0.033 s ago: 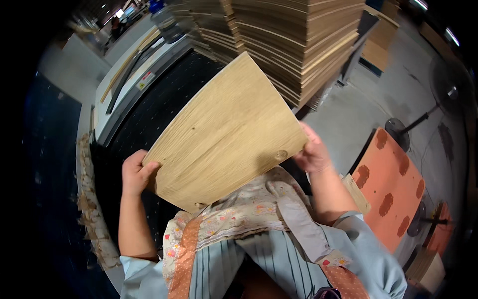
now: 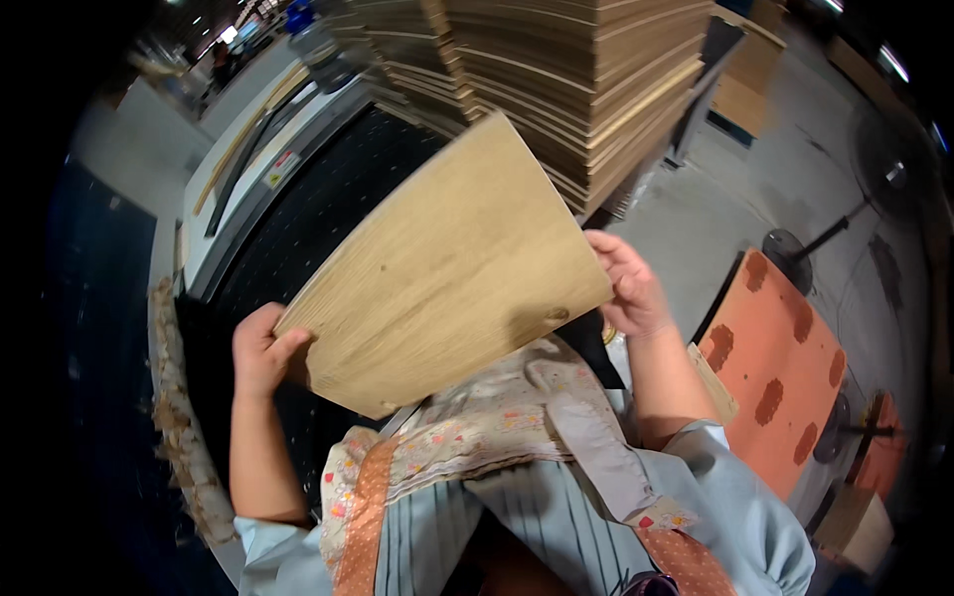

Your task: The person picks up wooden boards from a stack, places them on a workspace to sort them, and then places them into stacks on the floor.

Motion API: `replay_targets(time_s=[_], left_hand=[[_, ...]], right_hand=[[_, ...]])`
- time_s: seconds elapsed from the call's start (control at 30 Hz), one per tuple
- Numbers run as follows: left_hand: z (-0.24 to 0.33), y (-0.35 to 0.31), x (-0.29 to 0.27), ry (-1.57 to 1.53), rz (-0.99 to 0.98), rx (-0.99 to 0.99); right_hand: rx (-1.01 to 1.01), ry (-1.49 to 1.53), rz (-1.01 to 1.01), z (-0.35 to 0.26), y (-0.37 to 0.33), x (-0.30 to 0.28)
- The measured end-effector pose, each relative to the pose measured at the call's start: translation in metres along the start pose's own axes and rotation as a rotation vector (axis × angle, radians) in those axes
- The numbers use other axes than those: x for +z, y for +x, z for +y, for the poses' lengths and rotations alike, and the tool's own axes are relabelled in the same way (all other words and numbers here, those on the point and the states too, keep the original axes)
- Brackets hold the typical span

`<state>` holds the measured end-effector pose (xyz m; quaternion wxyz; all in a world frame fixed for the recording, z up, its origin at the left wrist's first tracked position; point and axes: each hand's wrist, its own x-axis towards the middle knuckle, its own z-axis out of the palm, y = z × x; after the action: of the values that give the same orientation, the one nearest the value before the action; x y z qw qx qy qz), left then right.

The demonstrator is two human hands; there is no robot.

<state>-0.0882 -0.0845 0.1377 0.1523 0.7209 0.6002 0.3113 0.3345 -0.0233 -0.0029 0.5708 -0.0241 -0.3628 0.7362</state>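
Note:
A light wood-grain board (image 2: 447,258) with a few dark knots is held tilted in front of my waist. My left hand (image 2: 266,350) grips its left end, the thumb lying on the top face and the fingers hidden beneath. At the right edge, my right hand (image 2: 636,290) holds the board with bent fingers close to the corner; its thumb is not clearly seen. Below the board's near edge is my flowered apron (image 2: 467,437). Under its far side stretches a black, white-speckled belt-like surface (image 2: 328,214).
A tall stack of boards (image 2: 527,70) stands ahead. To the left runs a pale machine side rail (image 2: 248,204); a blue-capped water bottle (image 2: 316,50) is beyond it. An orange, brown-spotted panel (image 2: 775,368) and a floor fan (image 2: 845,233) are at right.
The board has tipped slightly, and its near edge knots show less. My right hand's fingers have shifted along the right edge, while my left hand has moved slightly left with the board.

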Motion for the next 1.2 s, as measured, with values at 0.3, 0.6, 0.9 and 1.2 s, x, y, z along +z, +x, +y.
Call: replay_targets(time_s=[0.3,0.6,0.9,1.2], left_hand=[[0.194,0.069,0.046,0.912,-0.118,0.968],[0.348,0.077,0.181,0.402,-0.313,1.749],[0.281,0.096,0.331,0.465,-0.874,1.586],[-0.005,0.079,0.281,1.396,-1.657,1.018]], right_hand=[[-0.212,-1.520,-0.160,-0.126,-0.045,0.066],[0.081,-1.291,0.644,-0.099,-0.221,0.029],[0.021,-0.229,1.769,0.065,-0.437,-0.052],[-0.304,0.353,2.121,0.109,-0.462,-0.164]])
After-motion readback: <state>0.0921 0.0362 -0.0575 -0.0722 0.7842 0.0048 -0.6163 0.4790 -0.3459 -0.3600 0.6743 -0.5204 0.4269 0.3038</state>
